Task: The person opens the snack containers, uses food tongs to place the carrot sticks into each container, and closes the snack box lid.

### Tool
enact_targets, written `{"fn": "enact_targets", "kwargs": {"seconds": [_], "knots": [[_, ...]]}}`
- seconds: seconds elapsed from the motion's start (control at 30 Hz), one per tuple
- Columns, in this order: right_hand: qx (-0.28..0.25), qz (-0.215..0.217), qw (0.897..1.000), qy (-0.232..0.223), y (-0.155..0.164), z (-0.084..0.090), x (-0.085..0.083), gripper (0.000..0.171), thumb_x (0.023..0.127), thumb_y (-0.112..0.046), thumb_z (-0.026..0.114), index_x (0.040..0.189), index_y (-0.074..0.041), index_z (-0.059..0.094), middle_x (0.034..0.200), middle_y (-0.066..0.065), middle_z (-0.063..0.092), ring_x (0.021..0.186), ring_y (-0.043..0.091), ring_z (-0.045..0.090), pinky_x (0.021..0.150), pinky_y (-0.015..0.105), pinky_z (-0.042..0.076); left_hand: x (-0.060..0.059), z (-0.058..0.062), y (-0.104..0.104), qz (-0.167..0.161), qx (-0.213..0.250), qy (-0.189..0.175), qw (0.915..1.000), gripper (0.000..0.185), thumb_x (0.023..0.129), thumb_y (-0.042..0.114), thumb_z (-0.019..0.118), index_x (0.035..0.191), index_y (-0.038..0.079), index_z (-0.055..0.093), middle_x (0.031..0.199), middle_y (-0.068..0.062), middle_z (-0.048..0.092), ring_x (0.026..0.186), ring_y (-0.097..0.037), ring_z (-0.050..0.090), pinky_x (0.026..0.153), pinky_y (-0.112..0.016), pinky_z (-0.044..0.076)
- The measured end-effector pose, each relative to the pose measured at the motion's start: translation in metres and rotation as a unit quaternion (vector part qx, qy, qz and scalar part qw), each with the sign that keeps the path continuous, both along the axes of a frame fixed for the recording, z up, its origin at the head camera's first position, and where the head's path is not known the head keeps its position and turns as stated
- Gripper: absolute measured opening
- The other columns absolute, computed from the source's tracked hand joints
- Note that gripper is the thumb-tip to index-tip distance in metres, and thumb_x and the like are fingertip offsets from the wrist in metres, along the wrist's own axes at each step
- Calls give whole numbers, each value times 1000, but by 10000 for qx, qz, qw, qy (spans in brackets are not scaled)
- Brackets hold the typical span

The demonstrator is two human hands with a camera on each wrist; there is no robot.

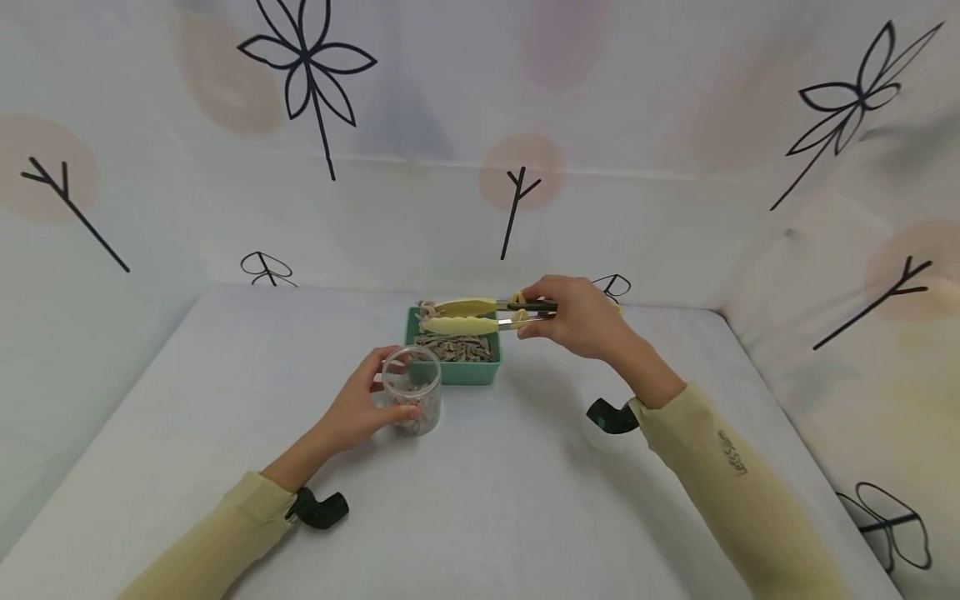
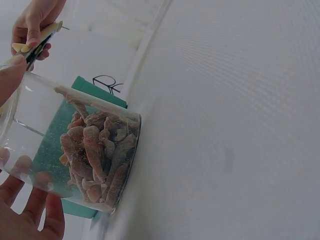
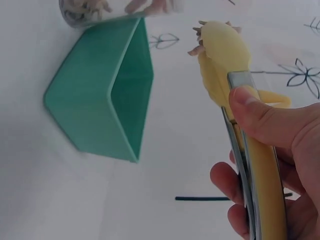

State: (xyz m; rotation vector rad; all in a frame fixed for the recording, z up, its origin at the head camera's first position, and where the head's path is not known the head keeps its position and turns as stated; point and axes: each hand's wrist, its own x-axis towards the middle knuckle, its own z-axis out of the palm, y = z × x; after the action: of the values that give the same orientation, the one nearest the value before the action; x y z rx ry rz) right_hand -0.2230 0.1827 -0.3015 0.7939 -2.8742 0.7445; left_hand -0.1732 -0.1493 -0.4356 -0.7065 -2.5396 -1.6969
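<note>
My left hand grips a clear round jar, thumb and fingers on either side of it. Inside the jar lie several brownish, finger-shaped dried pieces. My right hand holds yellow-tipped tongs by the handles. Pinched between the tong heads, a few similar pieces poke out at the tips. Below the tongs stands a green rectangular box with grey-brown pieces in it. The jar is in front of the box's left corner, overlapping it in the head view.
A white cloth covers the table, and a patterned fabric backdrop rises behind it and at the sides. Dark camera mounts are strapped to both wrists, over beige sleeves.
</note>
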Motion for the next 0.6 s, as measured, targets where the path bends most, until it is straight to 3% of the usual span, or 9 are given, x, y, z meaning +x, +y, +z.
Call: {"fn": "enact_targets", "kwargs": {"seconds": [0.3, 0.6], "knots": [[-540, 561, 9968, -158, -3, 5, 18, 43, 78, -21, 88, 115, -7, 71, 104, -1, 68, 82, 14, 64, 72, 33, 55, 1, 0, -1, 43, -138, -10, 9999, 81, 80, 17, 86, 145, 11, 39, 137, -14, 51, 127, -32, 47, 97, -53, 43], [-294, 702, 9969, -215, -7, -1, 26, 42, 76, -25, 88, 112, -10, 72, 98, -5, 68, 80, 11, 62, 70, 33, 52, 2, 2, 0, 43, -155, -64, 9999, 82, 80, 19, 86, 146, 11, 38, 138, -10, 51, 126, -33, 48, 97, -52, 43]]}}
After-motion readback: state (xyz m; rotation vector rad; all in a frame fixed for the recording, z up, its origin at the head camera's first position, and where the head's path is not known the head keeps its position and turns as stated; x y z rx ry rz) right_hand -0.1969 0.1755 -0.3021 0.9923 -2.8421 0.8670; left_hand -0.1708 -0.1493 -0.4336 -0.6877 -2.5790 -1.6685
